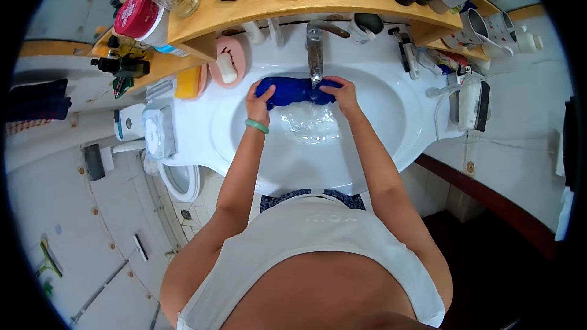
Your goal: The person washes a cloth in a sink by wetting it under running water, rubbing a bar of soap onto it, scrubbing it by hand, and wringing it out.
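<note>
A blue cloth is stretched sideways under the metal faucet, over the white sink. Its left end is gripped by my left hand, which has a green bangle above the wrist. My right hand pinches the other end, just right of the spout. Water runs from the faucet onto the cloth, and rippling water shows in the basin below it.
A wooden shelf with several bottles and jars curves above the sink. Left of the basin are a pink soap dish and a yellow sponge. Razors and a white hose lie at the right. A toilet stands lower left.
</note>
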`<state>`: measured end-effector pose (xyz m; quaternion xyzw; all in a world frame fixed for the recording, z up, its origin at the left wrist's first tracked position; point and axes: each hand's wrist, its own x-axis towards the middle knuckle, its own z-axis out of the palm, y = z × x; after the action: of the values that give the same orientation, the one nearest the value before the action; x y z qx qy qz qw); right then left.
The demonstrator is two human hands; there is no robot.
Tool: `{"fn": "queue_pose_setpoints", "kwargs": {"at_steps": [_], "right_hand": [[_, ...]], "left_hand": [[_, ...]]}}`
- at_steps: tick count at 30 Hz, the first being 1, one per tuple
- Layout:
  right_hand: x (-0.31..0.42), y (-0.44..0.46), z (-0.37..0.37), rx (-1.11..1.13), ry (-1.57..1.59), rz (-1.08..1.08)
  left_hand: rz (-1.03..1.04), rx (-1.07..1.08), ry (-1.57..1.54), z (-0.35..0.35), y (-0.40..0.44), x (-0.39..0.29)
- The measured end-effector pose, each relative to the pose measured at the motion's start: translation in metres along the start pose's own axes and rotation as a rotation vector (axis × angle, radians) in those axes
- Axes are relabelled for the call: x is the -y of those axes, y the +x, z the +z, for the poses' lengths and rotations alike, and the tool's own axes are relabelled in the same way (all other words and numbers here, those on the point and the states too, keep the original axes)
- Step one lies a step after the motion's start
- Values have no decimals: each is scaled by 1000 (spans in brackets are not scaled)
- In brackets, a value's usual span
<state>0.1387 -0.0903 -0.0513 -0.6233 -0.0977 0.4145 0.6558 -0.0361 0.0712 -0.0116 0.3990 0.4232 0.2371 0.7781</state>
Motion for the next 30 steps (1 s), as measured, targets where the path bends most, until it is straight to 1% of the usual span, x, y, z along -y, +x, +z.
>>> {"fn": "queue_pose_setpoints", "kwargs": {"at_steps": [2,4,6,8,9,10,11,12,14,15,16,17,18,19,21,22,23,24,25,26,28,29,30], "right_hand": [[-2,-3,7,-244,351,120],[-10,-9,25,-263,518,216],[-13,-26,46,-144,410,195],[-1,-52,71,-91,210,188],[6,-63,79,-60,-54,27],[16,-72,85,-27,-316,-136],[34,-80,91,-110,-465,-329],[36,-78,90,-108,-467,-331],[39,-67,86,-230,-823,-384],[39,-55,79,-260,-876,-317],[38,-41,71,-260,-873,-317],[35,-25,61,-366,-862,-296],[32,-17,57,-472,-850,-273],[25,-15,56,-476,-847,-275],[11,-17,61,-602,-766,-416],[10,-26,70,-597,-767,-430],[16,-44,77,-485,-712,-499],[24,-58,86,-370,-656,-563],[28,-63,94,-401,-727,-665],[29,-62,93,-398,-729,-660],[33,-49,90,-309,-736,-282],[37,-39,87,-329,-805,-239],[36,-26,81,-328,-805,-236]], "left_hand": [[-51,-200,-116,11,-12,2],[-133,-116,-307,17,-3,36],[-233,-57,-435,31,2,55],[-408,107,-560,45,12,66],[-415,220,-520,42,28,84],[-452,326,-576,46,33,96],[-489,400,-629,51,32,97],[-518,447,-659,57,29,98],[-532,402,-648,67,24,98],[-519,310,-616,75,20,98],[-502,212,-561,83,13,96],[-488,139,-507,91,8,94],[-480,110,-477,94,5,92],[-477,88,-447,97,4,90],[-477,189,-489,87,11,87],[-477,289,-539,80,18,89],[-482,330,-617,60,46,118],[-489,328,-620,53,53,121],[-539,553,-714,47,55,123],[-583,781,-804,43,58,126],[-473,790,-723,52,49,122],[-491,557,-658,59,39,116],[-505,325,-589,72,25,94]]}}
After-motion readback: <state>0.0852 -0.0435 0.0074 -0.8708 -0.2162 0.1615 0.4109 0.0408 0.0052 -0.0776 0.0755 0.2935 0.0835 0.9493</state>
